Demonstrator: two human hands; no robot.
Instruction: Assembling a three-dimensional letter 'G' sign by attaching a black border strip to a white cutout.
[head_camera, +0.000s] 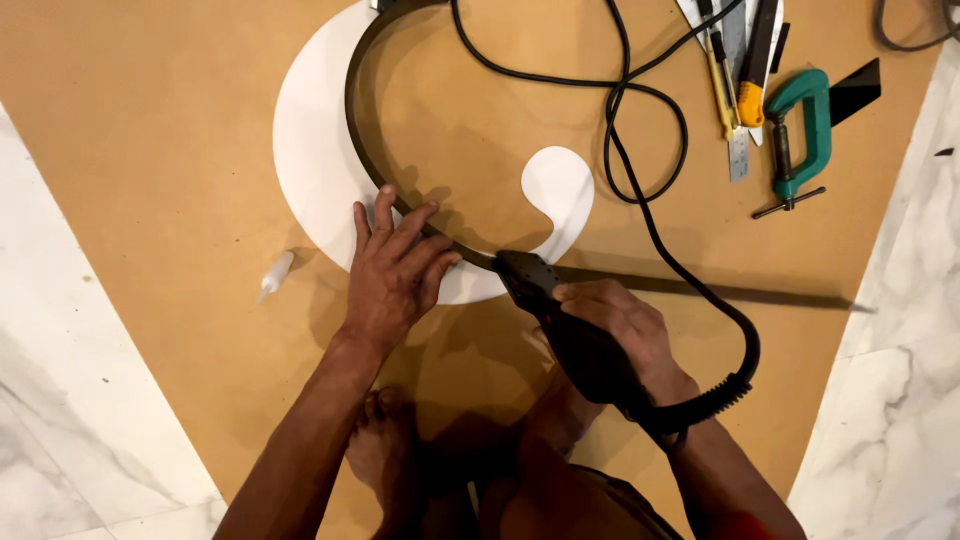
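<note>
- At the bottom centre of the frame the person's bare feet (385, 455) rest on a brown board (150, 150) that lies over a white marble floor (60, 400)
- The right hand (625, 325) is closed around the handle of a black heat gun (570, 330), fingers wrapped over its top
- The heat gun's long axis runs diagonally, from its cord end at lower right to its nozzle at upper left; the nozzle points at the dark metal strip (365, 150), touching or just short of it, I cannot tell which
- The left hand (395, 270) is open, fingers spread and flat, pressing down on the white curved panel (310, 150) with fingertips at the metal strip, just left of the nozzle
- The white panel is a large comma-like shape at centre, its rounded tail (560, 185) curling back at centre right; the metal strip stands on edge along its inner curve, then runs straight off to the right
- A small white squeeze bottle (275, 275) lies on the board left of the left hand, tip pointing lower left
- The black power cord (640, 170) loops from the gun's rear up through the upper middle of the frame
- At upper right lie a green C-clamp (800, 130), a yellow utility knife (752, 65) and a steel ruler (735, 100), close together
</note>
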